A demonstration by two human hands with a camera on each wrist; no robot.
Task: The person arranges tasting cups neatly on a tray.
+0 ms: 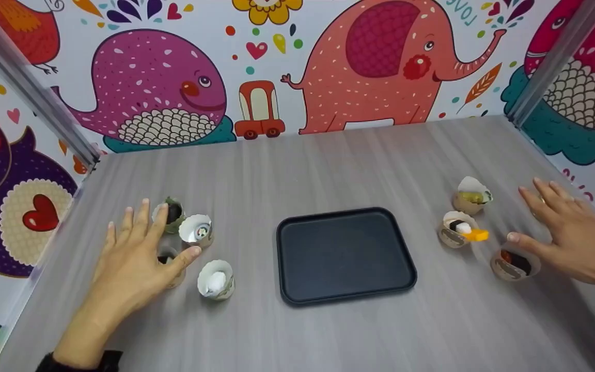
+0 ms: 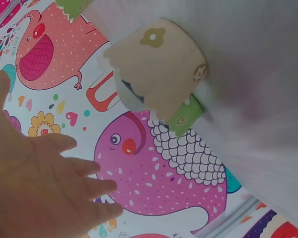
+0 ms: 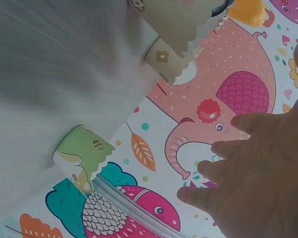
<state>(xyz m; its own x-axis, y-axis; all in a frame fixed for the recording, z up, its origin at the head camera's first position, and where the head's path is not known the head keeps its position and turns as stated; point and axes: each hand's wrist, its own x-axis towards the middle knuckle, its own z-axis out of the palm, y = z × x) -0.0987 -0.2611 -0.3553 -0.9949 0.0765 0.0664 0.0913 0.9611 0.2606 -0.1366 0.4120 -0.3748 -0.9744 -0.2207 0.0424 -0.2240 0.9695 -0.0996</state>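
My left hand (image 1: 135,258) is spread open over the left group of small scalloped paper cups, holding nothing and partly hiding one cup (image 1: 176,279). Beside its thumb stand a cup with a round white-and-dark piece (image 1: 197,231) and one with a white piece (image 1: 216,280). A cup with a dark piece (image 1: 174,214) shows behind its fingers. On the right, my other hand (image 1: 574,235) is also spread and holds nothing. Its thumb is close to a cup with a dark-and-red piece (image 1: 515,263). Nearby are a cup with a yellow-orange piece (image 1: 455,232) and one with a yellowish piece (image 1: 470,196).
A dark rectangular tray (image 1: 346,256) lies between the two cup groups on the grey wood-grain table (image 1: 256,181). Walls printed with cartoon animals (image 1: 380,57) close off the back and sides, with metal corner posts (image 1: 561,62).
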